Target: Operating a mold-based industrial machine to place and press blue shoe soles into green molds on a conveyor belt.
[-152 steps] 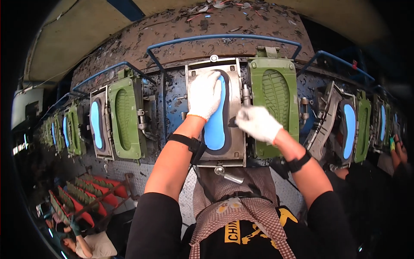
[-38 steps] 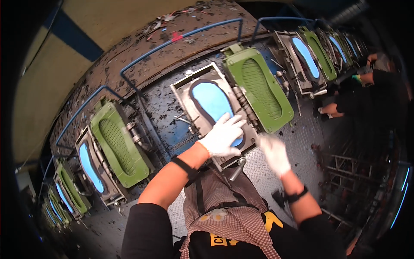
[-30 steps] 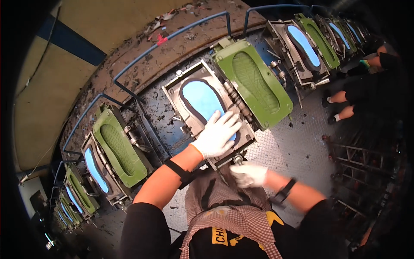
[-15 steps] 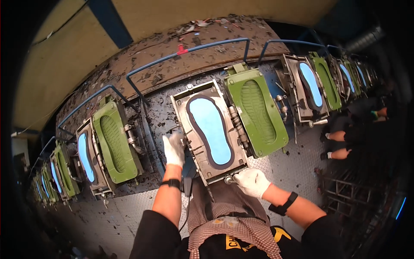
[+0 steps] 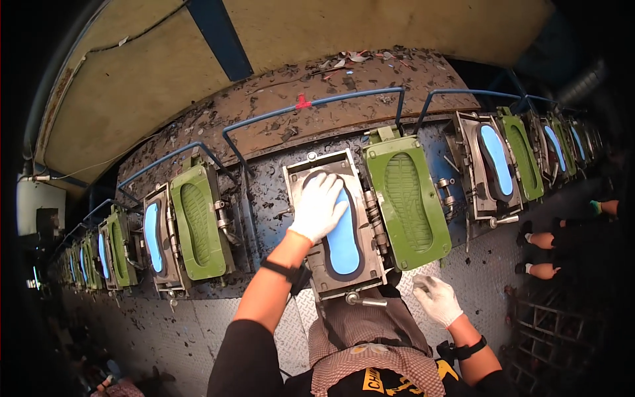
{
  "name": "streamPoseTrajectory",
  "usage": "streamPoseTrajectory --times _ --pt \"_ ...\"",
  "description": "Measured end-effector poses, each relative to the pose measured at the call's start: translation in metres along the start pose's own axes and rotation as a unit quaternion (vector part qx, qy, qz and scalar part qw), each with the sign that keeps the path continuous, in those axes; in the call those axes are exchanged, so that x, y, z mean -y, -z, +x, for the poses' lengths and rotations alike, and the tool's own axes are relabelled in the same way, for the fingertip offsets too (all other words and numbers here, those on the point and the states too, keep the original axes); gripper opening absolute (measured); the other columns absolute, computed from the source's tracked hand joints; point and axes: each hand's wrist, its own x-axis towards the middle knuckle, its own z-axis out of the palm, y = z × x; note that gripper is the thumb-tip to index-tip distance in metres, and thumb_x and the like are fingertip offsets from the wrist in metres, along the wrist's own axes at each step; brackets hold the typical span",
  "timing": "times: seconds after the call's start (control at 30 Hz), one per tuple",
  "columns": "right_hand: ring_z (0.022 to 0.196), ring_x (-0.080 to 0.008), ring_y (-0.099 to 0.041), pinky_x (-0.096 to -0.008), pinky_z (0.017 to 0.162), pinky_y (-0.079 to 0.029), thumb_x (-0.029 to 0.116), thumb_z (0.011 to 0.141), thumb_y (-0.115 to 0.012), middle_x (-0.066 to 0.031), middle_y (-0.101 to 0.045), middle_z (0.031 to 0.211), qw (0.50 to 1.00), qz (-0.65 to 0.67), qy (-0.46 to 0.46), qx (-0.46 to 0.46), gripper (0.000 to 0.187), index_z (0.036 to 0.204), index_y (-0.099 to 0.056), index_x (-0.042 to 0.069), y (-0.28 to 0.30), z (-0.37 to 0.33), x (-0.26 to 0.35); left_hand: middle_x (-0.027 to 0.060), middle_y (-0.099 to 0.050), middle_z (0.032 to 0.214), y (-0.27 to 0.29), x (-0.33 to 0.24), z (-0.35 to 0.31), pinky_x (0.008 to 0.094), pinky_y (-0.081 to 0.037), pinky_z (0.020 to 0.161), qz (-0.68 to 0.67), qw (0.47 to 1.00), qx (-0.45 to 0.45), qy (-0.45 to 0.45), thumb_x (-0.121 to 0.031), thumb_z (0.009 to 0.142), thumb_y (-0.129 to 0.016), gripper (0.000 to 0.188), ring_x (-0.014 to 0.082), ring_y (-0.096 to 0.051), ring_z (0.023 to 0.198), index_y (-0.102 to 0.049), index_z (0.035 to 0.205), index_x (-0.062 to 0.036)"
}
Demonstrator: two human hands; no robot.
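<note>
dark-on-yellow lettering [image 5: 374, 380], partly hidden, on the black shirt [image 5: 246, 364]

Under your left hand [image 5: 319, 206], the bright blue sole-shaped piece [image 5: 343, 248] with a dark border lies lengthwise in the open grey metal mould [image 5: 366, 228]. Your palm and fingers cover much of its far half; its rounded near end shows, angled slightly right.

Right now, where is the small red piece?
In the head view, the red piece is on the blue rail in the upper part, slightly left of centre, beyond the blue insole that the left hand partly covers.
</note>
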Motion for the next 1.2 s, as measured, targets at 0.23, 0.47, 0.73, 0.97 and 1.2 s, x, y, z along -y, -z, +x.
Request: streamPoseTrajectory --times 0.23,0.47,0.73,0.97,1.2 --pt "0.090 -0.0307 -0.073 -0.0382 0.084 -0.057 0.018 0.094 -0.066 -0.0158 -0.073 0.099 0.986 0.002 -0.074 -0.147 0.026 0.116 -0.067 0.005 0.052 -0.022 -0.043 0.0174 -0.066 0.117 0.004 -0.001 0.040 0.0482 -0.049 0.097 0.006 0.988 0.152 0.033 -0.033 0.087 -0.067 0.038 0.0365 -0.061 0.114 -0.066 0.109 -0.0014" --pt "0.098 -0.0337 -0.071 -0.0383 0.087 -0.056 0.017 0.095 -0.065 -0.0171 -0.072 0.107 0.962 -0.021 -0.040 -0.268 0.022 0.112 -0.069 0.005 0.125 -0.002 -0.124 0.0273 -0.052 0.142 -0.017 0.005 0.023 0.0551 -0.033 0.115 0.006 0.990 0.121 0.067 -0.032 0.091 -0.062 0.052 0.0472 -0.045 0.134 -0.055 0.131 0.0007" --pt "0.099 -0.0370 -0.066 -0.0474 0.086 -0.054 0.030 0.094 -0.057 -0.0202 -0.067 0.106 0.930 -0.352 -0.040 -0.097 0.028 0.107 -0.064 0.006 0.233 0.103 -0.163 0.0286 -0.053 0.140 -0.026 -0.175 0.052 0.0539 -0.036 0.114 -0.120 0.967 0.055 0.217 -0.013 0.082 -0.063 0.043 0.0472 -0.047 0.133 -0.061 0.122 0.0010" --pt "0.097 -0.0480 -0.068 -0.0540 0.088 -0.054 0.042 0.103 -0.047 -0.0313 -0.066 0.112 0.986 -0.154 0.018 -0.057 0.054 0.130 -0.051 -0.004 0.186 0.098 -0.198 0.0274 -0.049 0.148 -0.142 -0.357 0.105 0.0490 -0.038 0.116 -0.410 0.888 0.012 0.207 -0.023 0.094 -0.067 0.051 0.0446 -0.046 0.139 -0.056 0.137 -0.0002" --pt "0.101 -0.0351 -0.070 -0.0444 0.085 -0.056 0.026 0.094 -0.052 -0.0212 -0.068 0.111 0.901 -0.307 0.241 0.192 0.031 0.115 -0.064 0.006 0.226 0.170 -0.167 0.0290 -0.053 0.144 -0.186 -0.368 0.144 0.0555 -0.034 0.115 -0.198 0.942 -0.107 0.251 -0.023 0.093 -0.063 0.045 0.0512 -0.046 0.134 -0.060 0.131 0.0024"
